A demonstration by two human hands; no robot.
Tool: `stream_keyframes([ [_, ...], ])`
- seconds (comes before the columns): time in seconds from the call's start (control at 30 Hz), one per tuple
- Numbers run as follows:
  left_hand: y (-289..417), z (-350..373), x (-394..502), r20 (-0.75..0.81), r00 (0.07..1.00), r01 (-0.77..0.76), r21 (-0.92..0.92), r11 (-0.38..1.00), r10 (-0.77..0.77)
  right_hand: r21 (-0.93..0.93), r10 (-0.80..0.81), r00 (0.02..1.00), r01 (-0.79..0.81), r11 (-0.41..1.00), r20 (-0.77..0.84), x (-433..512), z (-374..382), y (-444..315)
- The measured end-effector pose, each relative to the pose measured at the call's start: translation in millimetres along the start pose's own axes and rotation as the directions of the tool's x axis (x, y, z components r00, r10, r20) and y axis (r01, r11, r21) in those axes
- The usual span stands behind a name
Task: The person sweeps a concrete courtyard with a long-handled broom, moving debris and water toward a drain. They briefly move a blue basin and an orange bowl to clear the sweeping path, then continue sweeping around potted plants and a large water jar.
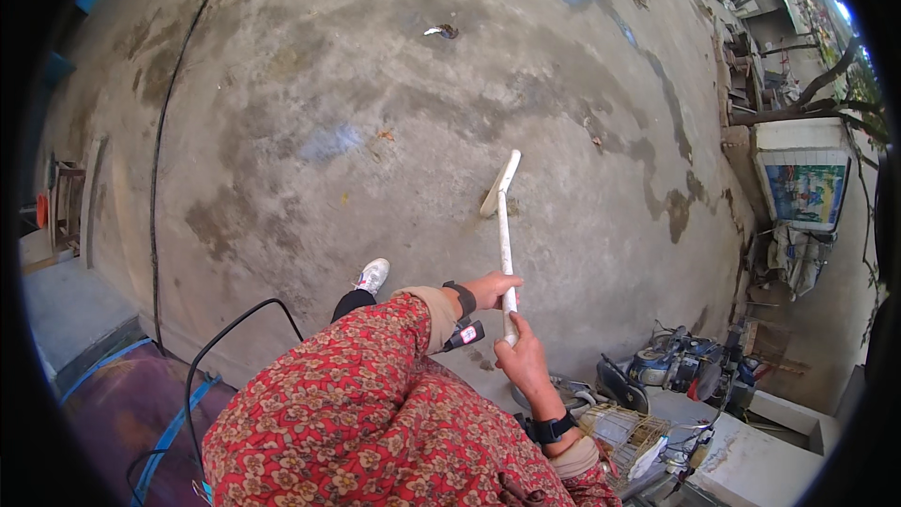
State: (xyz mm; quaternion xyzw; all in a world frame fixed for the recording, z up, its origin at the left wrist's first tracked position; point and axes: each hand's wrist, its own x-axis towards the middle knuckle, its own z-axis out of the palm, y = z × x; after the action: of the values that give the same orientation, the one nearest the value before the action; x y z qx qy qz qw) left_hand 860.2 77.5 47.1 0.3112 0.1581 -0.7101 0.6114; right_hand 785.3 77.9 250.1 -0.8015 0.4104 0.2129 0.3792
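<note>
A white long-handled tool (505,246) slants away from me; its pale flat head (498,186) rests on the concrete floor (394,91). My left hand (490,290) is wrapped around the shaft, farther from me. Closer to my body, my right hand (524,355) grips the shaft near its end. Both wrists carry dark straps. A dark device (463,336) bearing a label shows just under my left forearm. One white shoe (373,274) is visible left of the tool.
Small debris (445,31) lies on the stained floor ahead. A black hose (156,176) runs along the left. At lower right are a blue engine-like machine (665,366) and a wire basket (616,429). A painted panel (806,190) stands along the right side.
</note>
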Motion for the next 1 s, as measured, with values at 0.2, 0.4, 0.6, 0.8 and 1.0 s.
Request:
stream_keyframes([
  [0.2, 47, -30, -55, -0.352, 0.925, -0.185, -0.089, 0.979, 0.143, 0.034, -0.129, 0.976, 0.125, 0.992, 0.173, 19, 9, -28],
  [0.4, 64, -79, -127, -0.653, 0.749, -0.401, -0.312, 0.861, 0.112, 0.294, -0.283, 0.858, 0.164, 0.942, 0.429, 58, 38, -84],
  [0.6, 66, -106, -127, -0.658, 0.753, -0.344, -0.362, 0.866, 0.023, 0.359, -0.206, 0.828, 0.005, 0.933, 0.522, 87, 54, -97],
  [0.8, 70, -76, -42, -0.262, 0.963, -0.096, -0.124, 0.988, 0.061, 0.51, -0.022, 0.949, -0.149, 0.847, 0.314, 95, 26, -50],
  [1.0, 100, 2, 13, -0.089, 0.987, -0.128, 0.05, 0.99, 0.132, 0.481, -0.063, 0.994, 0.011, 0.877, 0.093, 102, -33, -23],
])
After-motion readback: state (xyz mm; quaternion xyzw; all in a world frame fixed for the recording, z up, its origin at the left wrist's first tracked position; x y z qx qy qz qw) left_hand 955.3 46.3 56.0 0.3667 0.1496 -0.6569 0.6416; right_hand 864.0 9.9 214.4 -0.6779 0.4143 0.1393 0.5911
